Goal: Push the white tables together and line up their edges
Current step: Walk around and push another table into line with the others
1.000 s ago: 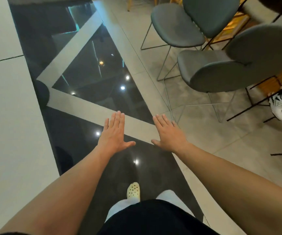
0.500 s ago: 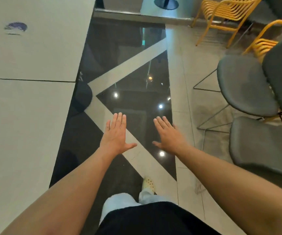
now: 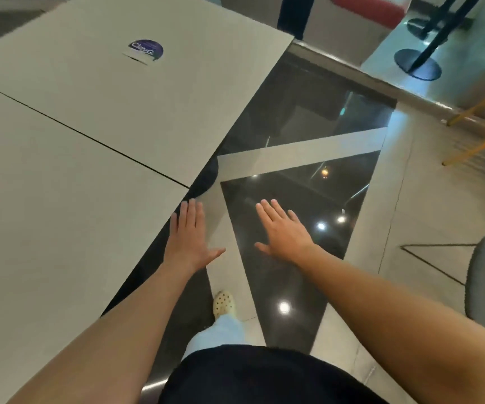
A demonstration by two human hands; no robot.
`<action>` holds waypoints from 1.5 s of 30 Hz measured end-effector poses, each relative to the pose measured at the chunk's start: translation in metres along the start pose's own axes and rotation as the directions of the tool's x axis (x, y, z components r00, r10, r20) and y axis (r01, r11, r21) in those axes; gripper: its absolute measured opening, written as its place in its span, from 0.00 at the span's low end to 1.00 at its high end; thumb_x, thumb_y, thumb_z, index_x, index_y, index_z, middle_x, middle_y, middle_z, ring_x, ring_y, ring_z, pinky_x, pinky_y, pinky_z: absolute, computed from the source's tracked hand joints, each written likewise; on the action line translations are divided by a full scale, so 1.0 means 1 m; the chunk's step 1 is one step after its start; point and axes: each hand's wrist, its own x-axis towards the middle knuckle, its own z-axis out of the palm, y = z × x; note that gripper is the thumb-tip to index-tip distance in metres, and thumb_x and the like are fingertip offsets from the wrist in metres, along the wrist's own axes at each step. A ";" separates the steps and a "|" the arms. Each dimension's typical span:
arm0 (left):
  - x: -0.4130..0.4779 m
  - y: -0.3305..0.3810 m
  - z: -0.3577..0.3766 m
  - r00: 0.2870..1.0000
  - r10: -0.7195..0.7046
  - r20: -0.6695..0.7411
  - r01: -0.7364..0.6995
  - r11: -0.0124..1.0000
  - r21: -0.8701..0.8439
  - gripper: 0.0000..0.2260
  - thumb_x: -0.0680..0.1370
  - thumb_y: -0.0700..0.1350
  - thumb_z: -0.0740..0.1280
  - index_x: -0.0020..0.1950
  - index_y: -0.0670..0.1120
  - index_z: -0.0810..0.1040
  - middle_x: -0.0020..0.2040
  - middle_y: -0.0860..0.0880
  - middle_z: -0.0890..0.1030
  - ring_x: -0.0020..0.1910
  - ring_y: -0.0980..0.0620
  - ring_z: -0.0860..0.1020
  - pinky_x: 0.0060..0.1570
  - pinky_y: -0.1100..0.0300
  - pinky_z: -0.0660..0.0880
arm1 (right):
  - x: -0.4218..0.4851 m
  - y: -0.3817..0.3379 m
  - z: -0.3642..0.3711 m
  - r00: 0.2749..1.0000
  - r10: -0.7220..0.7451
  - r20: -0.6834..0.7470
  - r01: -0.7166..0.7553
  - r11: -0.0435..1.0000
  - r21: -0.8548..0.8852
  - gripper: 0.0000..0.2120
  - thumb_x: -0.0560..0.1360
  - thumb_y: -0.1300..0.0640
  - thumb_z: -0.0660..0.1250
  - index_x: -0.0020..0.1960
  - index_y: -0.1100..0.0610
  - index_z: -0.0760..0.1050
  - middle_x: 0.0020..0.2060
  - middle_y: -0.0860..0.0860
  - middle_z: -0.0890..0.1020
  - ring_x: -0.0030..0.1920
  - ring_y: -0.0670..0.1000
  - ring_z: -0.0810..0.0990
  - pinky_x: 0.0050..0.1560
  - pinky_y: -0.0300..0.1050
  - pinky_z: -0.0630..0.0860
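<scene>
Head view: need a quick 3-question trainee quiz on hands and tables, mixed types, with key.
1. True or false: the left hand grips the near table.
2. What lies between the near table and the far table? A) a wide gap B) a thin dark seam C) a chair
3. Fill in: a round purple ____ sits on the far table.

Key: 1 false, both it and the right hand are open, flat and hold nothing. 2 B. 3 sticker.
</scene>
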 end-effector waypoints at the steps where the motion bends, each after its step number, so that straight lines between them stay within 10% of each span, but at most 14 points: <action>1: 0.011 -0.006 -0.001 0.999 -0.044 0.005 0.044 0.999 -0.007 0.51 0.69 0.72 0.60 0.75 0.43 0.37 0.77 0.42 0.40 0.75 0.43 0.38 0.68 0.48 0.36 | 0.019 0.002 -0.007 1.000 -0.030 0.008 0.030 0.999 -0.018 0.41 0.77 0.41 0.60 0.77 0.55 0.38 0.78 0.52 0.43 0.76 0.54 0.40 0.74 0.57 0.47; 10: 0.066 -0.043 -0.013 0.927 -0.370 0.059 0.374 0.922 -0.095 0.51 0.71 0.70 0.60 0.74 0.42 0.33 0.77 0.42 0.36 0.74 0.43 0.34 0.70 0.46 0.37 | 0.154 -0.016 -0.045 0.936 -0.333 0.116 0.340 0.939 -0.052 0.41 0.77 0.43 0.61 0.77 0.55 0.39 0.78 0.52 0.44 0.76 0.53 0.40 0.74 0.57 0.46; 19: 0.086 -0.032 -0.011 0.732 -0.678 0.067 0.680 0.720 -0.140 0.51 0.71 0.70 0.60 0.74 0.42 0.32 0.76 0.42 0.36 0.74 0.44 0.33 0.68 0.48 0.33 | 0.238 -0.030 -0.054 0.710 -0.650 0.272 0.698 0.700 -0.150 0.40 0.78 0.44 0.59 0.77 0.56 0.37 0.77 0.53 0.40 0.76 0.54 0.37 0.75 0.58 0.45; 22: 0.087 -0.011 -0.008 0.685 -0.726 0.060 0.720 0.662 -0.209 0.49 0.71 0.69 0.60 0.75 0.43 0.37 0.78 0.42 0.42 0.76 0.43 0.42 0.72 0.48 0.41 | 0.244 -0.026 -0.054 0.684 -0.701 0.202 0.724 0.686 -0.070 0.37 0.78 0.47 0.61 0.77 0.59 0.46 0.77 0.56 0.53 0.76 0.56 0.50 0.74 0.56 0.53; 25: 0.091 0.010 -0.003 0.518 -0.853 0.061 0.744 0.415 -0.524 0.35 0.74 0.65 0.60 0.72 0.44 0.59 0.69 0.44 0.66 0.65 0.44 0.68 0.60 0.51 0.69 | 0.243 -0.026 -0.050 0.826 -0.564 0.024 0.540 0.802 0.256 0.20 0.77 0.49 0.63 0.64 0.58 0.67 0.58 0.53 0.73 0.58 0.54 0.73 0.58 0.49 0.72; 27: 0.098 0.021 -0.003 0.308 -0.905 0.293 0.594 -0.058 -0.803 0.23 0.75 0.63 0.61 0.61 0.47 0.70 0.56 0.47 0.75 0.50 0.50 0.76 0.45 0.59 0.72 | 0.243 -0.031 -0.045 0.945 -0.303 0.121 0.195 0.821 0.537 0.14 0.77 0.47 0.64 0.53 0.57 0.70 0.46 0.51 0.76 0.47 0.52 0.76 0.47 0.47 0.74; 29: 0.109 0.024 -0.003 0.168 -0.804 0.570 0.318 -0.503 -0.804 0.17 0.75 0.60 0.62 0.52 0.47 0.72 0.46 0.48 0.78 0.41 0.52 0.78 0.38 0.60 0.72 | 0.247 -0.035 -0.038 0.945 -0.074 0.318 -0.181 0.691 0.700 0.15 0.76 0.45 0.64 0.51 0.57 0.71 0.43 0.52 0.78 0.47 0.54 0.78 0.47 0.48 0.74; 31: 0.119 0.020 -0.003 0.098 -0.710 0.698 0.050 -0.697 -0.716 0.13 0.76 0.56 0.64 0.49 0.47 0.73 0.41 0.47 0.78 0.37 0.52 0.79 0.37 0.58 0.75 | 0.251 -0.038 -0.032 0.866 0.013 0.501 -0.436 0.510 0.741 0.18 0.76 0.44 0.65 0.54 0.59 0.72 0.48 0.55 0.79 0.49 0.55 0.78 0.49 0.50 0.76; 34: 0.129 0.017 -0.003 0.061 -0.603 0.796 -0.248 -0.781 -0.573 0.13 0.76 0.52 0.67 0.46 0.42 0.74 0.39 0.45 0.77 0.38 0.50 0.81 0.35 0.58 0.78 | 0.254 -0.042 -0.029 0.775 -0.065 0.628 -0.587 0.293 0.755 0.18 0.77 0.46 0.65 0.57 0.59 0.71 0.51 0.56 0.80 0.50 0.54 0.79 0.45 0.48 0.78; 40: 0.138 0.015 -0.006 0.257 -0.478 0.840 -0.465 -0.823 -0.326 0.19 0.76 0.48 0.68 0.61 0.38 0.72 0.54 0.39 0.78 0.50 0.45 0.79 0.47 0.54 0.76 | 0.257 -0.049 -0.027 0.719 -0.202 0.665 -0.667 0.068 0.742 0.18 0.79 0.52 0.63 0.64 0.61 0.69 0.55 0.59 0.80 0.54 0.56 0.80 0.54 0.52 0.78; 45: 0.149 0.009 -0.002 0.286 -0.483 0.828 -0.508 -0.809 -0.296 0.20 0.78 0.46 0.66 0.63 0.34 0.69 0.56 0.35 0.78 0.50 0.42 0.79 0.46 0.54 0.76 | 0.257 -0.056 -0.027 0.709 -0.241 0.662 -0.690 -0.046 0.722 0.16 0.81 0.55 0.60 0.65 0.62 0.66 0.59 0.65 0.78 0.57 0.60 0.79 0.55 0.50 0.76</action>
